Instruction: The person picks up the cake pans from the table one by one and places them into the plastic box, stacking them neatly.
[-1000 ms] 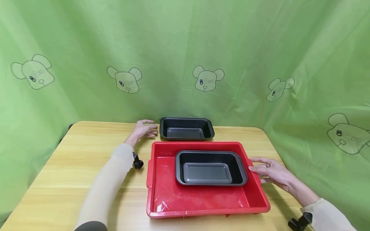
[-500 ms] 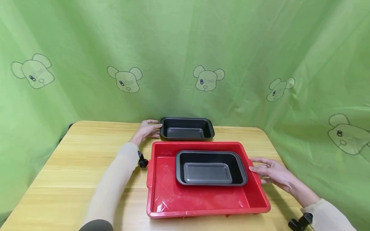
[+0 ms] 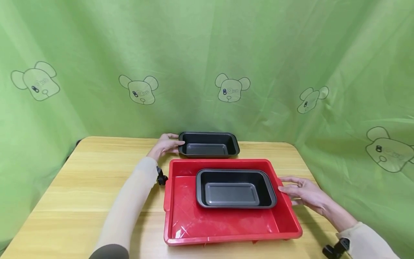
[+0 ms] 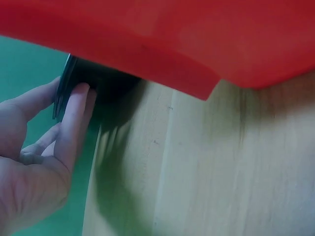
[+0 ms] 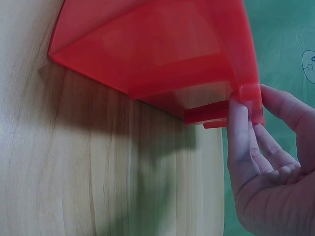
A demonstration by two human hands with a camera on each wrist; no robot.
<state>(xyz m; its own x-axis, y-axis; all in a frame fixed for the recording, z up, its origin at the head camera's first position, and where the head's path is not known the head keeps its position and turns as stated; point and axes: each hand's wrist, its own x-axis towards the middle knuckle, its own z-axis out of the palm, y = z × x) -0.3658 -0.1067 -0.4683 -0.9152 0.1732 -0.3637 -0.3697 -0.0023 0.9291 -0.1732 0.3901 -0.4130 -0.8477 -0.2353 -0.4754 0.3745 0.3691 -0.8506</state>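
Note:
A black baking pan (image 3: 208,144) stands at the table's far edge. My left hand (image 3: 173,144) pinches its left rim; in the left wrist view the thumb lies over the rim and the fingers (image 4: 74,118) lie against the pan's side (image 4: 106,81). In front of it sits a red plastic tray (image 3: 223,225) with a second black pan (image 3: 235,189) inside, toward its back right. My right hand (image 3: 288,187) rests with straight fingers against the tray's right handle; the right wrist view shows the fingertips (image 5: 238,123) touching the handle tab of the tray (image 5: 162,44).
Everything rests on a light wooden table (image 3: 81,187) with rounded far corners. A green curtain (image 3: 207,54) printed with bear heads hangs right behind it and along the right side. Black camera mounts sit at both wrists (image 3: 160,178) (image 3: 334,248).
My left hand moved right from the bare table to the far pan's left end and took hold of its rim. The right hand, the tray and both pans stayed put.

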